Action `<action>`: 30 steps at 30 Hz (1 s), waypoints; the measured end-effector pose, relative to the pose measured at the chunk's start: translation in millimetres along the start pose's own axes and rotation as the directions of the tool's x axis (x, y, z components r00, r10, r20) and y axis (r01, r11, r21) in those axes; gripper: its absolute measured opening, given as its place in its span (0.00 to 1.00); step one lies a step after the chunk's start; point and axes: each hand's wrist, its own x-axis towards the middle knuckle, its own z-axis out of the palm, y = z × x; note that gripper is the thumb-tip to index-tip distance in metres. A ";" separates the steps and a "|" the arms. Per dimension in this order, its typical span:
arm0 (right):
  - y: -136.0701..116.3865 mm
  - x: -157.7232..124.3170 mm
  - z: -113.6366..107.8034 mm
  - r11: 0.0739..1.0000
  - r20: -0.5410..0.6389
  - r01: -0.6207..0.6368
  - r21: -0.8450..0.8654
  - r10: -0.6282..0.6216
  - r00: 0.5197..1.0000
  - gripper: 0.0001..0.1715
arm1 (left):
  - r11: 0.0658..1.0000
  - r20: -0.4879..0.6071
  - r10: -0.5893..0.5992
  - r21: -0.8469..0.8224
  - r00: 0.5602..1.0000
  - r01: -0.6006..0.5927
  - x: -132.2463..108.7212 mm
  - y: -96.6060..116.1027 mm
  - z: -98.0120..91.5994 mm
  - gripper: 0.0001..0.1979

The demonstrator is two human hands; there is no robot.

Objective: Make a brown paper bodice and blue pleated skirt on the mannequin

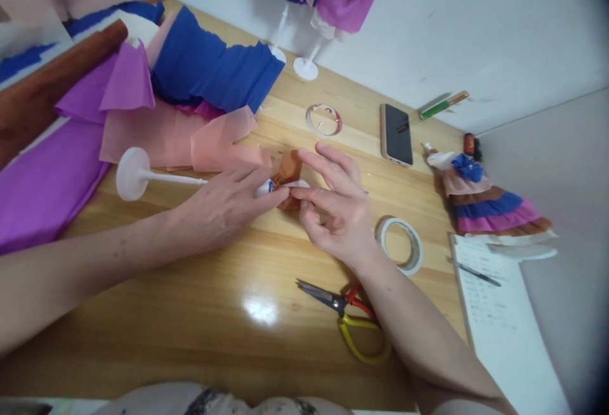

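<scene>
A white stand with a round base (132, 174) and a thin stem lies sideways above the wood. My left hand (223, 202) is closed around its upper end, where a small white body with blue marks (264, 189) shows between the fingers. Brown crepe paper (288, 167) wraps around that body and sticks out above and below it. From the right, my right hand (335, 202) pinches the brown crepe paper against the white body, its upper fingers stretched out. The fingertips hide part of the paper's edge.
Blue crepe paper (204, 59), purple paper (52, 180) and a brown roll (57, 85) pile up left. Scissors (337, 304), a tape roll (398, 245), a phone (396, 134) and a clear tape ring (311, 124) lie around. A layered paper dress (495, 205) and a notepad (499, 313) are right.
</scene>
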 end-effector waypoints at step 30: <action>2.3 -3.1 10.6 0.991 0.029 -0.132 0.010 0.131 0.991 0.12 | 0.580 0.099 -0.574 -0.652 0.813 0.488 16.7 0.8 -14.7 0.14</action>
